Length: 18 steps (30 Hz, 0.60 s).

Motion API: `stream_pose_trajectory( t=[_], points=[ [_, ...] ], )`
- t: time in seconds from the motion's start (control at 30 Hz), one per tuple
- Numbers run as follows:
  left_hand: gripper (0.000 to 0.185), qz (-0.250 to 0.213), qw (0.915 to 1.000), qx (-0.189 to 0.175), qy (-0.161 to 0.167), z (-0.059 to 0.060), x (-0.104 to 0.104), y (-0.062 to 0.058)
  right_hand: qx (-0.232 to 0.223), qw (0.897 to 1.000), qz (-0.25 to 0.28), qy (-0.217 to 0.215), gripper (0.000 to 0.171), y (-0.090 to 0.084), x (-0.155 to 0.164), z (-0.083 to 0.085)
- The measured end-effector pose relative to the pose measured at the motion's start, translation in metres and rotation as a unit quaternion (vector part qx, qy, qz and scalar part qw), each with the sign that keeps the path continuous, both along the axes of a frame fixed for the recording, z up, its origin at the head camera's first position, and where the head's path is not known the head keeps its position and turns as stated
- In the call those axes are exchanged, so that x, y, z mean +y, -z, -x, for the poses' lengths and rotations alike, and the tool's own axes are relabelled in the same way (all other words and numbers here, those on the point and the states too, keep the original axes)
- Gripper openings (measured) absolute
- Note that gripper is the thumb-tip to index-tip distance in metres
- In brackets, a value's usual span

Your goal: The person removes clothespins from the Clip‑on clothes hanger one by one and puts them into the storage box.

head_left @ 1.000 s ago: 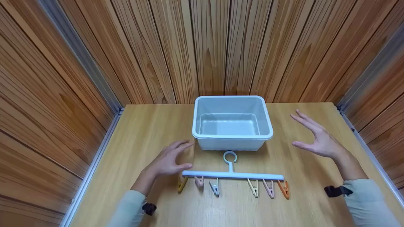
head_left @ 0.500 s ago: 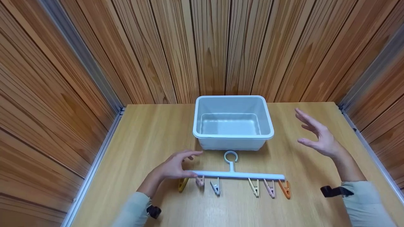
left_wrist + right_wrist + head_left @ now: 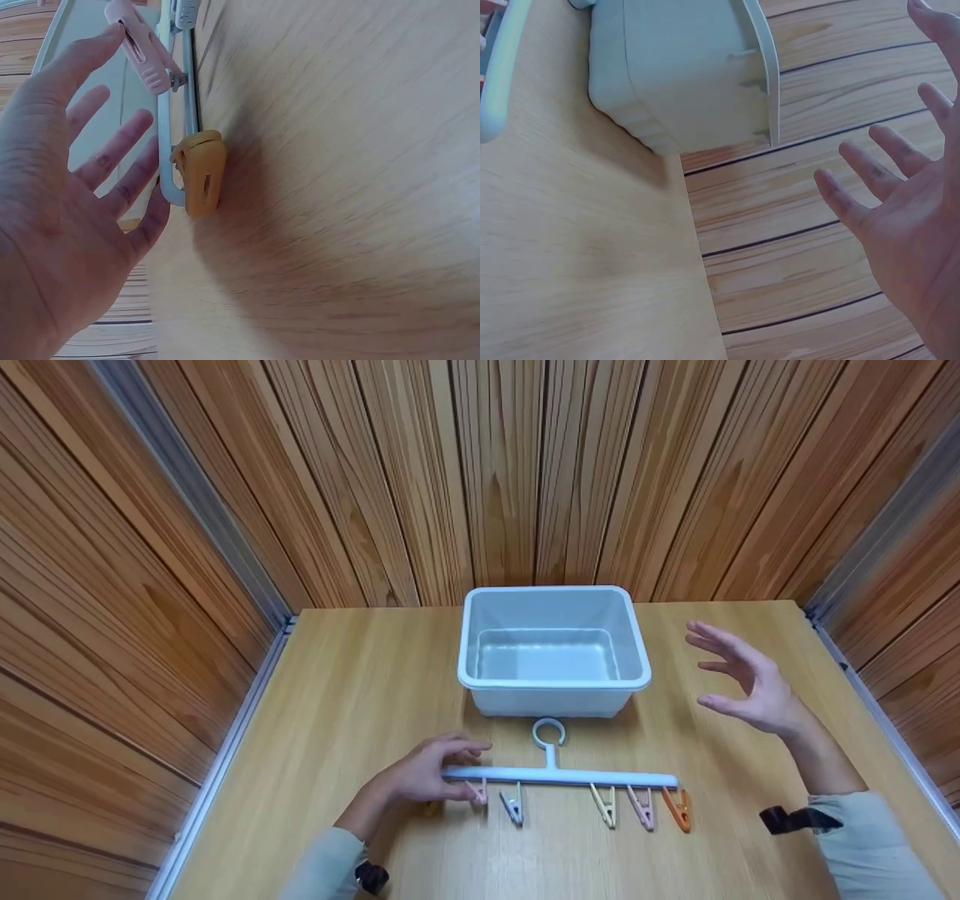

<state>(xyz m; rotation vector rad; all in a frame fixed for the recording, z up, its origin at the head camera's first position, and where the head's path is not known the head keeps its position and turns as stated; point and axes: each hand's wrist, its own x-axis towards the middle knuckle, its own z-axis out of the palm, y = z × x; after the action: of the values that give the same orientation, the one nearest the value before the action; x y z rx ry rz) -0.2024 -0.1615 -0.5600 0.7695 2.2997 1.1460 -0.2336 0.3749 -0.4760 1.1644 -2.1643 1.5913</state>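
Note:
A pale blue clip hanger (image 3: 577,776) lies on the table, its round hook towards the back. My left hand (image 3: 431,769) is at its left end, fingers spread and loosely bent beyond the bar. In the left wrist view the thumb tip is right at a pink clothespin (image 3: 141,49). A mustard clothespin (image 3: 204,176) hangs at the bar's end beside the fingers, mostly hidden by the hand in the head view. Further along are a blue clothespin (image 3: 513,808), a cream one, a mauve one and an orange clothespin (image 3: 678,810). My right hand (image 3: 750,686) hovers at the right, holding nothing.
Behind the hanger stands a light grey-blue plastic basin (image 3: 555,697) with nothing visible inside, close to the hook. Wood-plank walls (image 3: 495,472) enclose the table (image 3: 360,675) at the back and both sides, with metal rails along the side edges.
My left hand has moved right and towards me, from beside the hanger's left end to over it, covering most of the mustard clothespin. The right hand shifts slightly, its fingers bending a little.

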Motion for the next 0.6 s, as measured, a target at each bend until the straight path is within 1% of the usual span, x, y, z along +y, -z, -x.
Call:
stream_pose_trajectory(
  t=[0.13,0.27,0.33,0.43,0.6],
  points=[
    [0.069,0.012,0.9998,-0.012,-0.005,-0.001,0.000,0.002,0.002,1.000,-0.005,-0.002,0.098,-0.004,-0.005,-0.002],
    [0.067,0.033,0.9993,-0.019,-0.007,-0.002,0.001,0.004,0.000,1.000,-0.010,-0.005,0.098,-0.007,-0.009,-0.005],
    [0.067,0.036,0.9990,-0.023,-0.010,-0.003,0.002,0.006,-0.003,1.000,-0.015,-0.004,0.099,-0.008,-0.011,-0.006],
    [0.064,0.041,0.9984,-0.033,-0.020,-0.003,0.003,0.008,-0.004,1.000,-0.022,-0.003,0.099,-0.010,-0.012,-0.008],
    [0.053,0.044,0.9974,-0.044,-0.036,-0.001,0.005,0.011,0.000,1.000,-0.023,-0.010,0.099,-0.011,-0.013,-0.008]
  ],
)
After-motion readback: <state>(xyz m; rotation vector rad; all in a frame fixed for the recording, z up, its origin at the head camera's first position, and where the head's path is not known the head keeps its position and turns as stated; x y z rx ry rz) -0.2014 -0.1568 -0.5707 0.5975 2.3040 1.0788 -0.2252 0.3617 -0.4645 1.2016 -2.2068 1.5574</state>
